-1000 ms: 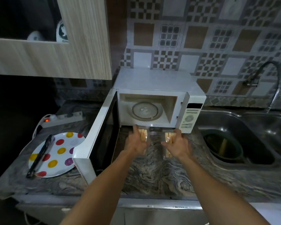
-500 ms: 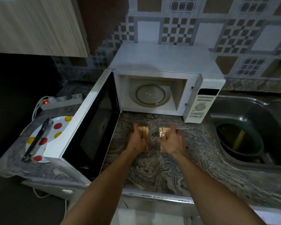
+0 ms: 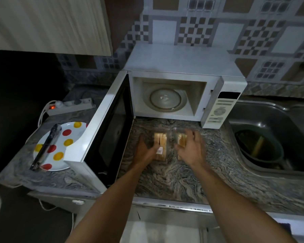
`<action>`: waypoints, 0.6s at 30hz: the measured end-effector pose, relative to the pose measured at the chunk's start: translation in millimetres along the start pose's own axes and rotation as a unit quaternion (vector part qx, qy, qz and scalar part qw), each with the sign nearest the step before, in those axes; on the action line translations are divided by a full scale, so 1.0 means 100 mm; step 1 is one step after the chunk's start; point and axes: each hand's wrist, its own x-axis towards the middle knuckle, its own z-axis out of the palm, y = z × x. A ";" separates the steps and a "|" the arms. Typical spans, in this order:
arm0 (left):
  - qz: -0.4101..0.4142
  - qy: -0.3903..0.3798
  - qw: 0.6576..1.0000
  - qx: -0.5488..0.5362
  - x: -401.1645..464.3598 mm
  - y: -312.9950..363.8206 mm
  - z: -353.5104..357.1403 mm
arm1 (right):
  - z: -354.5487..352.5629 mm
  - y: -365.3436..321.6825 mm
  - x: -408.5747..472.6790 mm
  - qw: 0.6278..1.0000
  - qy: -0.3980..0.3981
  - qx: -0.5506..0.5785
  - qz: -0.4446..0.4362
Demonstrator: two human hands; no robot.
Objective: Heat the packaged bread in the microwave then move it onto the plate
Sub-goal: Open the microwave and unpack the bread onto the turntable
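Dim kitchen desk point(image 3: 165, 181): bread point(image 3: 161, 142) lying before open microwave point(image 3: 182, 67), left hand point(image 3: 145, 151) gripping it, right hand point(image 3: 191, 148) slack-fingered beside (contact unclear). Heating, plate point(image 3: 60, 146) transfer pending.

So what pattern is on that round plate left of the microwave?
The round white plate has red and yellow dots, seen in the head view.

microwave point(image 3: 179, 102) cavity open | door point(image 3: 102, 130) walls off plate point(image 3: 60, 146)
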 end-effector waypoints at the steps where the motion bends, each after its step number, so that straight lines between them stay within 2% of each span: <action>1: -0.016 0.023 1.000 0.004 -0.03 -0.03 -0.02 | 0.02 -0.01 -0.02 0.998 0.023 -0.035 -0.053; 2: -0.021 0.039 0.999 0.005 -0.06 -0.07 -0.04 | 0.05 -0.04 -0.05 0.993 0.031 -0.057 -0.098; 3: -0.028 0.042 0.999 0.000 -0.11 -0.09 -0.07 | 0.06 -0.09 -0.07 0.989 0.005 -0.059 -0.133; 6: -0.010 0.001 1.000 0.008 -0.18 -0.18 -0.10 | 0.08 -0.23 -0.14 0.963 -0.186 -0.057 -0.185; 8: 0.006 -0.037 0.999 0.002 -0.22 -0.21 -0.12 | 0.12 -0.30 -0.19 0.943 -0.250 -0.075 -0.208; 12: 0.036 -0.102 0.994 -0.017 -0.26 -0.26 -0.17 | 0.25 -0.31 -0.21 0.946 -0.250 -0.063 -0.197; 18: 0.050 -0.082 0.995 0.021 -0.26 -0.42 -0.17 | 0.25 -0.30 -0.15 0.952 -0.289 0.014 -0.098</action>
